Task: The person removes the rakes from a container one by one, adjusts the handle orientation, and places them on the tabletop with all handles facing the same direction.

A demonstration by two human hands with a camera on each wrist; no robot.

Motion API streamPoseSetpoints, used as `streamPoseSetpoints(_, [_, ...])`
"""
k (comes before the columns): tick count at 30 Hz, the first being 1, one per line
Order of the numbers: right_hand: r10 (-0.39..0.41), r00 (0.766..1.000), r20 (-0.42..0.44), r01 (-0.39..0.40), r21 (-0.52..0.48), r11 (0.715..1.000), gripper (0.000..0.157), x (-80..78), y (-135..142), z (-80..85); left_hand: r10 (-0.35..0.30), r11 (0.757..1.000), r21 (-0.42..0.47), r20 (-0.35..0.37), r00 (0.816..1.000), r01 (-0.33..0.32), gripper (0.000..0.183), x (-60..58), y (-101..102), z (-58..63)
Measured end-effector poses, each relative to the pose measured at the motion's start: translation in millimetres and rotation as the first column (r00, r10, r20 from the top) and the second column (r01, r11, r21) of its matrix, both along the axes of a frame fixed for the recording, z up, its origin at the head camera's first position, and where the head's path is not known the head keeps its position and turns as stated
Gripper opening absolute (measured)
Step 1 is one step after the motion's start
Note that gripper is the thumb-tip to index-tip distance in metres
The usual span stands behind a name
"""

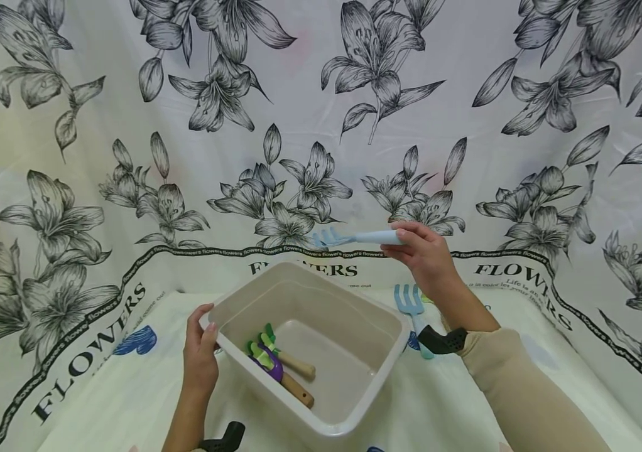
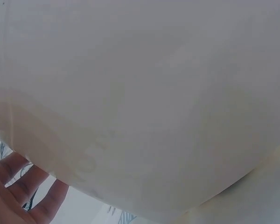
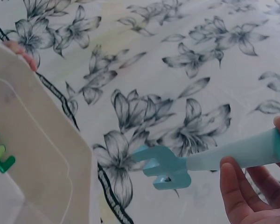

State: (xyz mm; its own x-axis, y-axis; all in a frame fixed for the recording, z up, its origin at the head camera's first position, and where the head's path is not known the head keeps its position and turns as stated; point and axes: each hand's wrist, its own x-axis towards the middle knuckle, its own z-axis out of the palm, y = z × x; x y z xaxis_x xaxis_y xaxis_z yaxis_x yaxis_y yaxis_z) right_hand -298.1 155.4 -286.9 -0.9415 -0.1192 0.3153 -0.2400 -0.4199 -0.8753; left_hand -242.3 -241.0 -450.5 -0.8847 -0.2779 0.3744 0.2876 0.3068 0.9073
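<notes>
My left hand (image 1: 201, 351) grips the left rim of a beige plastic bin (image 1: 343, 295), which is tilted so its inside shows. In the left wrist view the bin's outer wall (image 2: 144, 102) fills most of the picture. A light-blue toy garden fork (image 1: 374, 237) is held by its handle in my right hand (image 1: 425, 254), above the bin's far right side. Its short tines (image 3: 163, 168) point left, as the right wrist view shows. Inside the bin, small garden tools (image 1: 295, 386) with wooden handles and green and purple heads lie along the left wall.
A second blue fork (image 1: 410, 302) lies on the cloth right of the bin, partly hidden by my right wrist. Something yellow-green (image 1: 426, 299) shows beside it. A pale cloth (image 1: 146, 383) covers the table, and a flower-printed curtain (image 1: 310, 81) hangs behind.
</notes>
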Motion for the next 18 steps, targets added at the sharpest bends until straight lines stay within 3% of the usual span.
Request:
streamPoseSetpoints(5, [-0.06, 0.998, 0.013, 0.059, 0.028, 0.998, 0.011, 0.6, 21.3, -16.7, 0.022, 1.0, -0.01, 0.014, 1.0, -0.022, 0.045, 0.1, 1.6, 0.2])
streamPoseSetpoints(10, [-0.135, 0.99, 0.028, 0.132, 0.084, 0.988, 0.025, 6.2, 41.2, -38.6, 0.019, 1.0, -0.016, 0.02, 1.0, -0.019, 0.044, 0.7, 2.0, 1.6])
streamPoseSetpoints(15, [-0.212, 0.975, 0.071, 0.202, 0.134, 0.97, 0.018, 17.3, 59.2, -67.4, 0.013, 1.0, -0.019, 0.027, 1.0, -0.013, 0.044, 1.2, 2.3, 2.6])
streamPoseSetpoints(18, [-0.255, 0.963, 0.083, 0.24, 0.16, 0.958, 0.023, 23.9, 69.2, -83.6, 0.013, 1.0, -0.018, 0.029, 1.0, -0.012, 0.044, 1.9, 2.4, 2.5])
